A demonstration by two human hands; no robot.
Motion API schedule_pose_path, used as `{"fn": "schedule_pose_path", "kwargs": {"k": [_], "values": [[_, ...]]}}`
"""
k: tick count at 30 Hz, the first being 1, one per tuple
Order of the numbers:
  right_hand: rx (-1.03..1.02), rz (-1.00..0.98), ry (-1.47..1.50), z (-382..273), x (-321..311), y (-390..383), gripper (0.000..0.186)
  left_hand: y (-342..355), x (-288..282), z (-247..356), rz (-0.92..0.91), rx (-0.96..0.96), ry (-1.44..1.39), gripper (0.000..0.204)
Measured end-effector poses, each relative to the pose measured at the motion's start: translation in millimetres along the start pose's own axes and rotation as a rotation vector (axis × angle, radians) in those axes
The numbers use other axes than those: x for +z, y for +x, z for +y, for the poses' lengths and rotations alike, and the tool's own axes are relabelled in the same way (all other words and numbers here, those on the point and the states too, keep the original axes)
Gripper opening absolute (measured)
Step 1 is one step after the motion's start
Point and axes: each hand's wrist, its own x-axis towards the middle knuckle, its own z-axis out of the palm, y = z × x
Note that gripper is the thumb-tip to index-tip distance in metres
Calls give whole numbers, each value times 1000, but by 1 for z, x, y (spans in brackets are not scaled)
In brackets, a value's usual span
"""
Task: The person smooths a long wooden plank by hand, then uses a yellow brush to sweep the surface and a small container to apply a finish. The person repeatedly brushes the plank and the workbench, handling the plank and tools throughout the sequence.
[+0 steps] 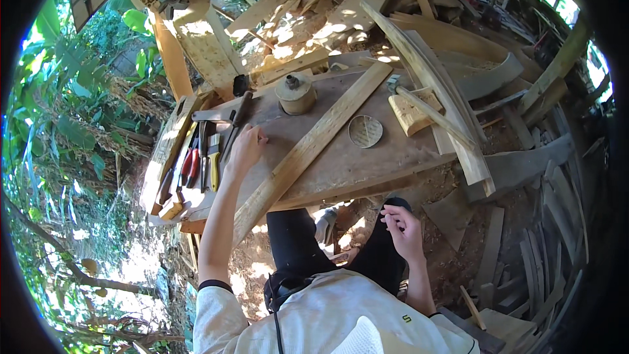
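Note:
My left hand (pixel 247 147) is over the left part of the wooden bench (pixel 314 174), with its fingers curled in. Whether anything is inside them is hidden. Just left of it lies a long tool with a dark handle (pixel 242 110). Farther left are a paintbrush with a yellow handle (pixel 213 169) and red-handled pliers (pixel 190 162). A long wooden plank (pixel 321 136) crosses the bench diagonally, to the right of this hand. Above my right knee is my right hand (pixel 404 231), its fingers loosely bent and apart, with nothing visible in them.
A round container with a dark top (pixel 295 95) stands behind the plank. Right of the plank are a round disc (pixel 365 131) and a wooden block (pixel 415 110) under a stick-like handle (pixel 438 117). Long boards (pixel 432 85) lean over the bench's right end. Scrap wood (pixel 354 10) is piled behind.

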Motion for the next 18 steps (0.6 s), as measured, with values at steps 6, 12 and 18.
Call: {"fn": "schedule_pose_path", "kwargs": {"k": [6, 12, 18], "values": [[-43, 38, 4, -12, -13, 14, 22, -24, -6, 30, 45, -49, -152, 12], [-419, 457, -480, -98, -93, 86, 19, -129, -4, 87, 225, -99, -693, 8], [-341, 279, -1361, -108, -121, 187, 44, -219, 23, 96, 22, -362, -1115, 19]]}}
